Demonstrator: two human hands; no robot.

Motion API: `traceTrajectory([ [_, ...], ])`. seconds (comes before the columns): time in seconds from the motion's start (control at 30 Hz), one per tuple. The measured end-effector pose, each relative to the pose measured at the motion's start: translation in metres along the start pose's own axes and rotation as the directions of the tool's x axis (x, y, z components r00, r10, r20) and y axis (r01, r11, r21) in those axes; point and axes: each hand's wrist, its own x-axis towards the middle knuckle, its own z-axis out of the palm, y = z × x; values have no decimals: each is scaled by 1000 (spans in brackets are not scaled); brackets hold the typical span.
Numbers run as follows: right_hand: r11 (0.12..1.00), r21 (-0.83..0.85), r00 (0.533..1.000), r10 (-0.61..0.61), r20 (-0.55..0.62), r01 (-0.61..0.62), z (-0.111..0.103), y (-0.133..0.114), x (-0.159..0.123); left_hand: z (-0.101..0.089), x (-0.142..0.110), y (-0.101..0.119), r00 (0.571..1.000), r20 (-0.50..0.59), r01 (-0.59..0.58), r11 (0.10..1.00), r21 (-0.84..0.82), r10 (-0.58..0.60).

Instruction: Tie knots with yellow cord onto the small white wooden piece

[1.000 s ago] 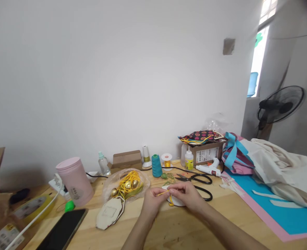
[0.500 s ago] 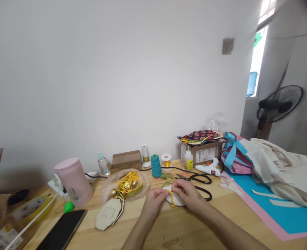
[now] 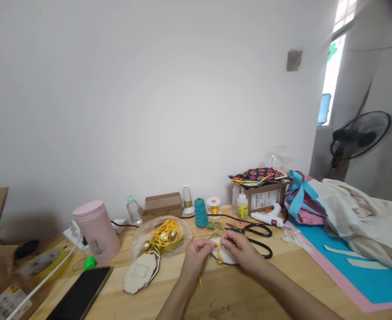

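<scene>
Both my hands meet over the wooden table, fingertips pinching a yellow cord. My left hand is closed on the cord, and a loose end of it hangs below that palm. From the other side my right hand pinches the same cord, its fingertips near the left ones. Part of the cord droops in a small loop or knot over a white, dark-edged piece under the hands. My fingers hide the rest of that piece. Black-handled scissors lie just behind my right hand.
A plastic bag of yellow cord and gold bells lies left, beside octagonal white pieces. Behind stand a teal thread cone, a glue bottle and a glue gun. A phone and pink canister are further left.
The whole view has shifted slightly, so things sit a little further right. My hands keep nearly the same pinch on the yellow cord.
</scene>
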Motion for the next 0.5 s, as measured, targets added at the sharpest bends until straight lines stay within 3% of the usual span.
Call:
traceTrajectory([
  [0.2,997,47,998,54,-16,-53,3,9,2,-2,2,-2,1000,-6,-3,999,41,4],
  [0.5,986,159,996,43,75,-54,0,-2,-1,0,2,-1,997,-74,-14,998,66,19],
])
